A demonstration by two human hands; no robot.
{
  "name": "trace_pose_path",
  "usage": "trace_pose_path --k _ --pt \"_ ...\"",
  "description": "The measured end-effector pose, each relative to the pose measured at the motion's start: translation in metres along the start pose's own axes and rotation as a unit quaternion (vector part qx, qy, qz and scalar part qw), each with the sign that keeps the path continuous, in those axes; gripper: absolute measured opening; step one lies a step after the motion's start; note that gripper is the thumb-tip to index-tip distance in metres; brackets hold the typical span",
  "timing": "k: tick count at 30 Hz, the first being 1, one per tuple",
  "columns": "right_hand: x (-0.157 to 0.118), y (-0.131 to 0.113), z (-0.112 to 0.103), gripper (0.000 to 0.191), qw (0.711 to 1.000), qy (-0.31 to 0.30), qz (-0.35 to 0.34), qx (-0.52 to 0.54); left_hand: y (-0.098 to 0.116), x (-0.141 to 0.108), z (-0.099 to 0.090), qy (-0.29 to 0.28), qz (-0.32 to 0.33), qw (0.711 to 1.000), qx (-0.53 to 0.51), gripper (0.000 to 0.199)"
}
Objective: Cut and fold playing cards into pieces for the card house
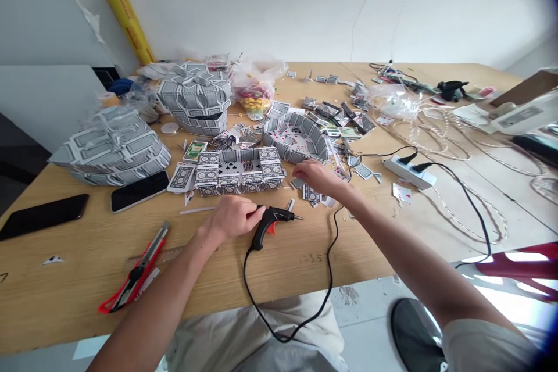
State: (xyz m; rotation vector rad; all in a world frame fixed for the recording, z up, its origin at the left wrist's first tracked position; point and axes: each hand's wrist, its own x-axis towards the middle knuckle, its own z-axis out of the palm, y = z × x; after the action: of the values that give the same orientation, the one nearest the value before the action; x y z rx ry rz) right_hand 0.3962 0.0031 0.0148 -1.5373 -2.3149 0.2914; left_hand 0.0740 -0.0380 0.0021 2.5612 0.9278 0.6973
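My left hand [235,216] is closed at the back end of a black glue gun [271,222] with a red trigger, which lies on the table; what the fingers hold, if anything, is hidden. My right hand [317,177] has its fingers bent together beside the right end of a rectangular structure of folded playing cards [239,171]; nothing can be made out in it. Behind that hand stands a curved card tray [295,138] with loose cards inside. Small card pieces [311,195] lie under and beside my right hand.
Two larger card models [117,148] stand at the left and back left. Two phones [43,216] and a red cutter [138,267] lie at the left. A white power strip [410,172], cables and coiled rope [440,133] spread over the right side.
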Motion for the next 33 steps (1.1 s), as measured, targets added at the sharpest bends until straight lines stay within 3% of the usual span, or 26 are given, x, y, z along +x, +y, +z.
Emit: trace_pose_path --k 3,6,8,10,12,14,15,18,22,26,33 --pt "0.002 0.001 -0.016 0.022 0.999 0.019 0.029 0.027 0.0 0.0 -0.004 0.044 -0.008 0.999 -0.008 0.057" --pt "0.014 -0.004 -0.034 0.022 0.994 0.06 0.06 0.069 0.004 0.007 -0.022 0.103 -0.047 0.993 -0.028 0.053" --pt "0.031 -0.014 -0.039 0.022 0.972 0.128 0.096 0.174 0.005 0.023 -0.038 0.152 -0.102 0.98 -0.08 0.036" --pt "0.055 -0.03 -0.036 0.02 0.952 0.173 0.097 0.232 0.001 0.048 -0.05 0.165 -0.165 0.965 -0.122 0.009" --pt "0.081 -0.047 -0.025 0.018 0.943 0.177 0.077 0.271 -0.009 0.078 -0.055 0.162 -0.265 0.934 -0.177 0.013" --pt "0.105 -0.061 -0.01 0.018 0.939 0.153 0.077 0.298 -0.022 0.106 -0.053 0.142 -0.39 0.861 -0.294 0.024" --pt "0.115 -0.066 -0.003 0.018 0.943 0.135 0.081 0.294 -0.029 0.117 -0.051 0.132 -0.411 0.845 -0.314 0.024" --pt "0.131 -0.071 0.015 0.011 0.953 0.114 0.079 0.269 -0.045 0.134 -0.043 0.125 -0.442 0.822 -0.338 0.027" --pt "0.13 -0.064 0.023 0.009 0.961 0.125 0.064 0.24 -0.054 0.132 -0.034 0.136 -0.464 0.804 -0.348 0.032" --pt "0.123 -0.054 0.025 0.017 0.966 0.128 0.063 0.215 -0.054 0.127 -0.028 0.14 -0.48 0.789 -0.357 0.031" --pt "0.123 -0.046 0.029 0.015 0.972 0.062 0.017 0.224 -0.049 0.128 -0.031 0.126 -0.493 0.783 -0.357 0.025"
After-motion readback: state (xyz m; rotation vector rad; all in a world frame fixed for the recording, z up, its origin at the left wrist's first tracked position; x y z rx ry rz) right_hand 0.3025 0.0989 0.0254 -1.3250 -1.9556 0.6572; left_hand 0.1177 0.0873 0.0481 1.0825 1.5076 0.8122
